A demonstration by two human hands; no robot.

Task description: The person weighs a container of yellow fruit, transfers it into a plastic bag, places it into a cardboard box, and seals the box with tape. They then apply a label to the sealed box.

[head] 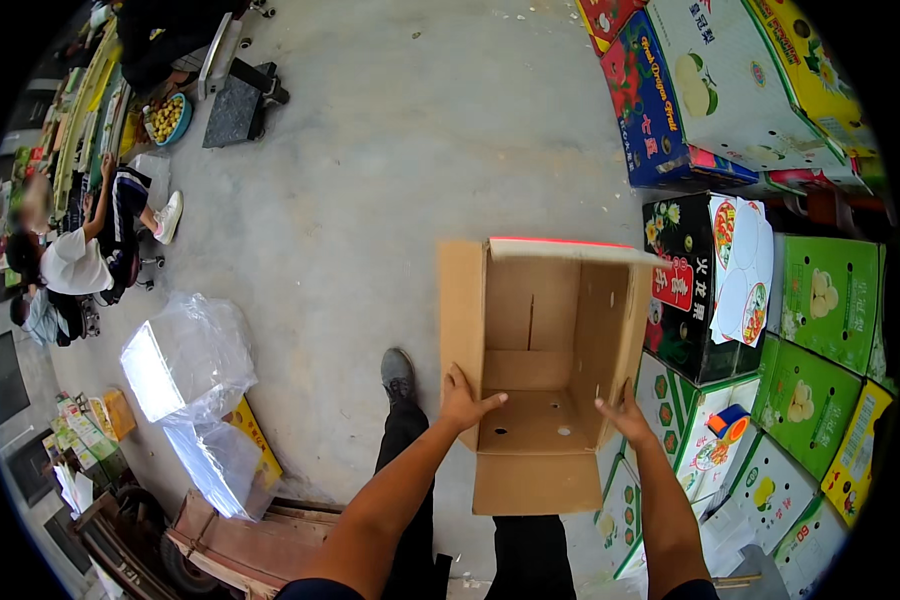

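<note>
Before me is a brown cardboard box [532, 322] with its flaps spread and its bare inside facing up at me. Slots and round vent holes pierce its walls. My left hand [465, 401] grips the box at the near left, thumb over the edge and fingers on the outer side of the left flap. On the opposite side my right hand [628, 416] holds the right wall, its thumb towards the inside. The near flap hangs down towards my legs. Along the far flap runs a red edge. The outer faces of the box are mostly hidden.
Stacked printed fruit cartons [825, 285] line the right; a tape roll [730, 422] and paper labels [741, 270] lie on some. At left are plastic-wrapped bundles [187, 367], a wooden cart [255, 532], a platform scale [236, 109], a blue basin of fruit [168, 120] and seated people [75, 262].
</note>
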